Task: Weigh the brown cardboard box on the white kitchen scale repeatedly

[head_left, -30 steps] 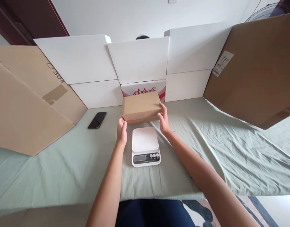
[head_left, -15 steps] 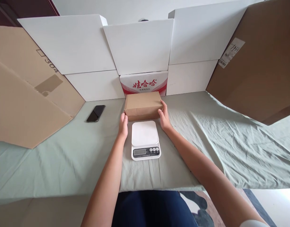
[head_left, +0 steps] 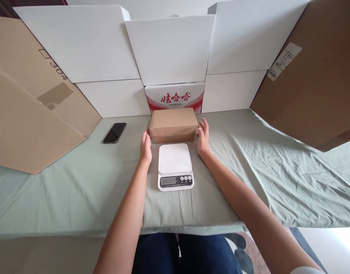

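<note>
A small brown cardboard box point(head_left: 173, 125) lies on the green cloth, just behind a white kitchen scale point(head_left: 175, 161). The scale's plate is bare and its display looks blank. Beside the box's left end is my left hand point(head_left: 146, 146), fingers stretched forward, very near or lightly against the box; its far fingertips are partly hidden. My right hand point(head_left: 203, 137) is off the right end of the box, with fingers spread and a small gap showing. Neither hand grips the box.
A black phone point(head_left: 114, 133) lies on the cloth to the left. White boxes point(head_left: 169, 49) and a red-and-white carton point(head_left: 175, 98) form a wall at the back. Large cardboard boxes stand at the left point(head_left: 26, 110) and right point(head_left: 308, 83). The table's front edge point(head_left: 192, 230) is close to me.
Half a second ago both hands held the cardboard box at its ends. Now they have let go and moved apart, the right one further out. The view has shifted slightly.
</note>
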The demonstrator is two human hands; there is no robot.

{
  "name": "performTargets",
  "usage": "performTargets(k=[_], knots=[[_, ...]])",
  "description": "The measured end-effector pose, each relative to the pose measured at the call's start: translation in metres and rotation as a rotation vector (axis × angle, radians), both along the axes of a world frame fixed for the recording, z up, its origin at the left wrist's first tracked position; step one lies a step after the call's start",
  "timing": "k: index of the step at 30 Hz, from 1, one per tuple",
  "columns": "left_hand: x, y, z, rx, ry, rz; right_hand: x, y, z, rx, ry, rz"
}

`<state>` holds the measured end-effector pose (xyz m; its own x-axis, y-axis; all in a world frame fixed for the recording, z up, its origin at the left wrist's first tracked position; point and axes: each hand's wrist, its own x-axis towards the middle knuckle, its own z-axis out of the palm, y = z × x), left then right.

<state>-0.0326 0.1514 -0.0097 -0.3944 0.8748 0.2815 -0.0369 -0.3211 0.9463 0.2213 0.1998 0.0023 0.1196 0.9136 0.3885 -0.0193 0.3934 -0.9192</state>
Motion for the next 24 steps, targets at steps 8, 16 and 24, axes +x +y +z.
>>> performTargets(k=[8,16,24], knots=[[0.004,-0.002,0.003,-0.012,-0.043,-0.006,0.002,0.013,-0.012,-0.033,0.036,0.023],[0.006,-0.004,0.007,-0.047,-0.071,0.003,0.001,0.011,-0.008,-0.070,0.076,0.027],[0.008,-0.004,0.007,-0.065,-0.075,0.011,0.000,0.012,-0.011,-0.075,0.057,0.004]])
